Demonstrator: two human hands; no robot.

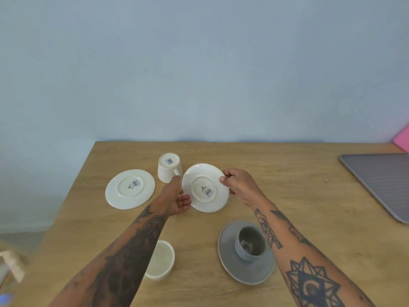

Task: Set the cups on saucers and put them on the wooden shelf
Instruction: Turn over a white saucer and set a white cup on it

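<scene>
Lying face-down at nine o'clock on the wooden table [287, 173], a white saucer [130, 189] shows its barcode label. Just beside it toward eleven o'clock stands an upturned white cup [168, 170], handle pointing to the middle. At seven o'clock an upright white cup [161, 260] is partly hidden by the left forearm. The left hand [177, 201] pinches the near-left rim of a second white saucer [205, 187], held underside-up at the centre, tilted; the right hand [236, 181] pinches its far-right rim, thumb on the underside. At five o'clock a grey cup [250, 243] sits on a grey saucer [245, 272]. A grey mat [380, 180] lies at three o'clock.
</scene>
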